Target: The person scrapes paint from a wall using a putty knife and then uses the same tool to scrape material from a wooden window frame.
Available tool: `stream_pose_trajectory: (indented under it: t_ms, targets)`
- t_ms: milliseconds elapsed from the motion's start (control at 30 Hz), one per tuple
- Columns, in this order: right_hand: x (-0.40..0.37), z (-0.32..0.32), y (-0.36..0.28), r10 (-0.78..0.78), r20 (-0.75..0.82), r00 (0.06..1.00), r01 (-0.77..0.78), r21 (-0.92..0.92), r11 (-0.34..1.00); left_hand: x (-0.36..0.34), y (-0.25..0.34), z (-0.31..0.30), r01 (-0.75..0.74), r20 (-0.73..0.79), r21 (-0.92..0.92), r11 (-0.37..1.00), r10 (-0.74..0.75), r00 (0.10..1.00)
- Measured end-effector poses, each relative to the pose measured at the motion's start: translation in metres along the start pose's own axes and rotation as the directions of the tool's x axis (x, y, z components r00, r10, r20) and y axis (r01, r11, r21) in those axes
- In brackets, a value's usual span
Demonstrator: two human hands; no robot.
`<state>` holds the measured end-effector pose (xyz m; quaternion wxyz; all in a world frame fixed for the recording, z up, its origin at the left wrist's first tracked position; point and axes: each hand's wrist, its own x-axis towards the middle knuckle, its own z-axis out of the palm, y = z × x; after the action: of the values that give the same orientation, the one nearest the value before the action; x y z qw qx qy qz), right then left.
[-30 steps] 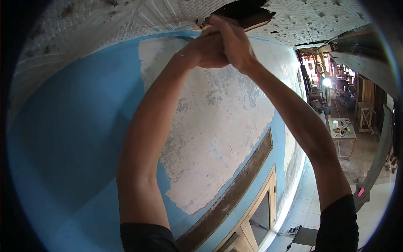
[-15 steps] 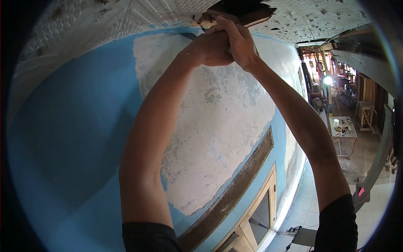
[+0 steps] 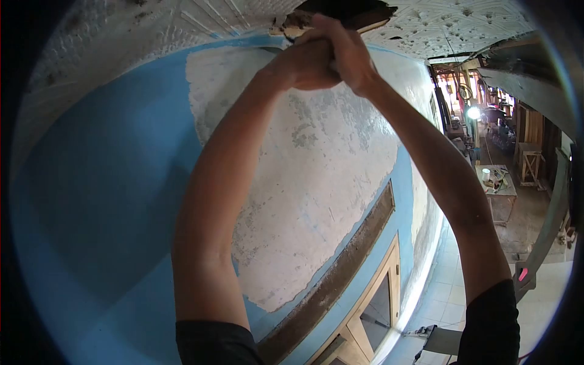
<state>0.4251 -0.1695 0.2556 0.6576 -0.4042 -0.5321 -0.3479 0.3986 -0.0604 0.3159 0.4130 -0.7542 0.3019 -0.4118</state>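
High against the wall, just under the ceiling, my left hand (image 3: 307, 66) is closed around what looks like a scraper. Only the thin grey blade of the scraper (image 3: 271, 49) pokes out on the left, lying against the top of the bare patch; its handle is hidden. My right hand (image 3: 353, 58) presses over the left one, its fingers wrapped across the fist and the hidden handle. The wall's scraped patch (image 3: 292, 201) is pale and mottled, edged by blue paint (image 3: 115, 182).
A broken hole (image 3: 347, 12) with ragged wood edges opens in the ceiling directly above my hands. Lower down are a recessed brown strip (image 3: 340, 274) and a wooden-framed window (image 3: 365, 316). To the right, a small table (image 3: 502, 190) holds tools and a white cup.
Both hands stay clasped together, appearing slightly higher in view. The blade has shifted only a little along the upper edge of the wall.
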Motion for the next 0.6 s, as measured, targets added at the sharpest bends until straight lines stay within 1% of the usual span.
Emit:
stream_pose_trajectory:
  t_ms: [33,100,133,233,267,333,367,433,467,533,600]
  targets:
    - [0.002,0.001,0.003,-0.014,-0.017,1.0,0.015,0.041,0.999,-0.004,0.001,0.0,-0.039,-0.046,0.042,0.998,0.041,0.998]
    - [0.006,-0.003,0.011,-0.031,-0.048,0.998,0.036,0.107,0.994,0.012,-0.001,-0.001,0.037,0.084,0.027,0.999,-0.039,0.996]
    - [0.006,-0.004,0.011,0.052,-0.053,0.997,-0.043,0.164,0.985,0.015,0.002,0.002,0.075,0.16,0.015,0.997,-0.077,0.984]
    - [0.005,0.001,0.005,-0.004,-0.002,1.0,0.004,0.067,0.998,-0.001,0.005,-0.012,0.131,0.111,-0.161,0.978,-0.114,0.987]
    - [0.005,0.007,0.007,-0.012,-0.043,0.999,0.012,-0.007,1.0,0.001,0.004,-0.011,0.12,0.15,-0.11,0.987,-0.103,0.983]
    - [0.009,0.001,0.013,0.013,-0.048,0.999,-0.009,0.08,0.997,0.01,0.003,-0.007,0.093,0.219,-0.02,0.996,-0.086,0.972]
    - [0.009,-0.002,0.016,0.031,-0.05,0.998,-0.025,0.124,0.992,0.009,0.004,-0.001,0.107,0.169,-0.079,0.991,-0.093,0.981]
    - [0.004,0.0,0.004,0.043,-0.028,0.999,-0.041,0.063,0.997,0.005,0.004,0.003,0.13,0.072,-0.182,0.975,-0.118,0.99]
    - [0.0,0.001,0.001,0.054,-0.019,0.998,-0.054,0.033,0.998,0.004,0.002,0.004,0.107,0.085,-0.135,0.985,-0.096,0.992]
    - [0.005,-0.003,0.014,0.049,-0.038,0.998,-0.047,0.043,0.998,0.005,0.01,-0.008,0.055,0.104,-0.057,0.997,-0.049,0.993]
    - [0.008,-0.009,0.02,0.027,-0.039,0.999,-0.025,0.057,0.998,0.012,0.008,-0.001,0.094,0.134,-0.048,0.994,-0.087,0.987]
